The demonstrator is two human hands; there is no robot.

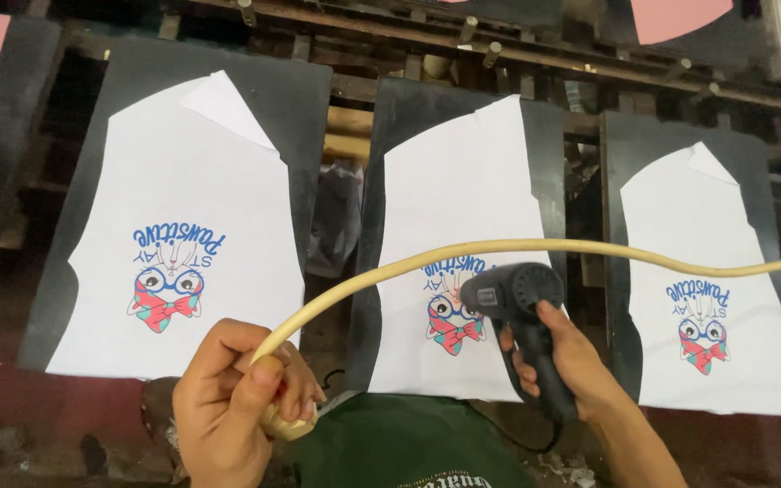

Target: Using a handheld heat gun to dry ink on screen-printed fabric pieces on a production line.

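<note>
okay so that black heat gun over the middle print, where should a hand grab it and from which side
Take the black heat gun by its long handle, the slim part below the round body, coming from the near side. The handle runs down toward the person, while the body points at the printed white fabric piece. The right hand already wraps the handle this way; the left hand holds the cream hose.

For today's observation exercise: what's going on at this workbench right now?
A person stands over three dark boards, each carrying a white cut fabric piece with a printed cartoon. The right hand holds a black heat gun over the print on the middle fabric piece. The left hand grips the end of a pale hose that arcs across to the right. The left fabric piece and right fabric piece lie flat, untouched.
</note>
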